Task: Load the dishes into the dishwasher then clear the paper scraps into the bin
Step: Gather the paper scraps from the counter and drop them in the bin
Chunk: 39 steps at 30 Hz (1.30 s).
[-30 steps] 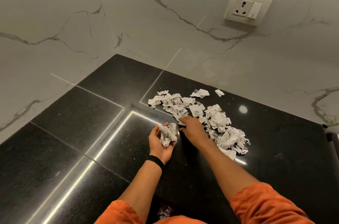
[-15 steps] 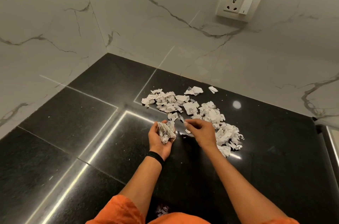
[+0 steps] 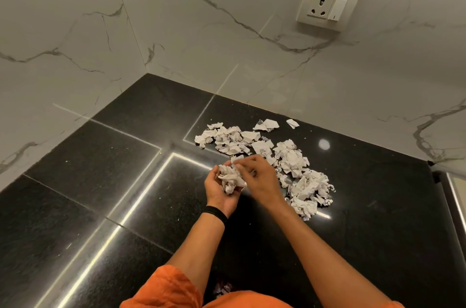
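Crumpled white paper scraps (image 3: 290,161) lie in a loose band across the black countertop (image 3: 100,169), near the back wall. My left hand (image 3: 216,194) is palm up above the counter, fingers curled round a wad of scraps (image 3: 230,177). My right hand (image 3: 259,179) reaches over that wad, its fingertips pressing a small scrap onto the top of it. Two separate scraps (image 3: 267,124) sit apart at the back, close to the wall.
White marble walls meet in a corner at the back left. A wall socket with a switch (image 3: 327,6) is high on the back wall. The counter ends at a metal edge (image 3: 451,194) on the right. Bright light strips reflect in the glossy black surface.
My right hand lifted off the pile with a scrap and carried it left onto the wad in my left hand. The left hand has stayed where it was.
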Tool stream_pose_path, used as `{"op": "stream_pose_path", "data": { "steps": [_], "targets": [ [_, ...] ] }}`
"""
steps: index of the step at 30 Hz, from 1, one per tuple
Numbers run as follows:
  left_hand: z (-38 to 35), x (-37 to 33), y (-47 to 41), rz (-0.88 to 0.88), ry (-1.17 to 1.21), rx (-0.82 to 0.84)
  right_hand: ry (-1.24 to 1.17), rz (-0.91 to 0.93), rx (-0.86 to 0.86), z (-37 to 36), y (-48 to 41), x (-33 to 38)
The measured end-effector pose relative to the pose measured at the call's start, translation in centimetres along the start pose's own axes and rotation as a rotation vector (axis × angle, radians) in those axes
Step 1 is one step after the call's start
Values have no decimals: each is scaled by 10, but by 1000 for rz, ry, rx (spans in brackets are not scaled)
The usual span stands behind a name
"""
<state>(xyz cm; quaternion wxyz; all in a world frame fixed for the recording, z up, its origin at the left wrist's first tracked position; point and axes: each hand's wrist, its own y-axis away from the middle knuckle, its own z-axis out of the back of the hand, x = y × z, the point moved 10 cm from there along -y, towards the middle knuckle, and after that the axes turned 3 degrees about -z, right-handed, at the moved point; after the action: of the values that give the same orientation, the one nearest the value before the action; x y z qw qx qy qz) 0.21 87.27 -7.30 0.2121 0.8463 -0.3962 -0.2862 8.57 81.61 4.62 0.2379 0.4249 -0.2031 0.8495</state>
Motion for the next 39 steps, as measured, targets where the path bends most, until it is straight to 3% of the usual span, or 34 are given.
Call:
{"op": "stream_pose_path", "data": {
  "steps": [3,6,18,20,23,25,27,29,31,33,37,39],
  "targets": [
    [2,-2,2,-21,-20,-15,174,-143,23,15,-9,-43],
    [4,-3,2,-23,-17,-32,525,-170,227,0,-1,-76],
    [14,-4,-1,-48,-60,-58,767,187,254,-40,27,-63],
    [14,-5,1,-48,-70,-71,708,105,217,-32,20,-63],
    [12,-9,3,-54,-80,-71,172,-230,-24,6,8,-64],
    [13,-9,3,-57,-89,-68,-131,-262,-92,18,1,-50],
    [13,-6,3,-45,-81,-63,-254,-191,-44,17,-5,-22],
    [11,-1,3,-19,-54,-42,-212,-106,68,4,-5,4],
    [9,1,3,-6,-42,-30,-24,2,149,-14,2,20],
    [5,0,5,-4,-20,-14,43,77,129,-23,6,25],
    [9,-11,2,-29,-9,-23,-74,-15,-36,-5,-9,9],
    [15,-17,0,-51,-7,-49,-19,-108,-53,0,-23,-13]
  ]
}}
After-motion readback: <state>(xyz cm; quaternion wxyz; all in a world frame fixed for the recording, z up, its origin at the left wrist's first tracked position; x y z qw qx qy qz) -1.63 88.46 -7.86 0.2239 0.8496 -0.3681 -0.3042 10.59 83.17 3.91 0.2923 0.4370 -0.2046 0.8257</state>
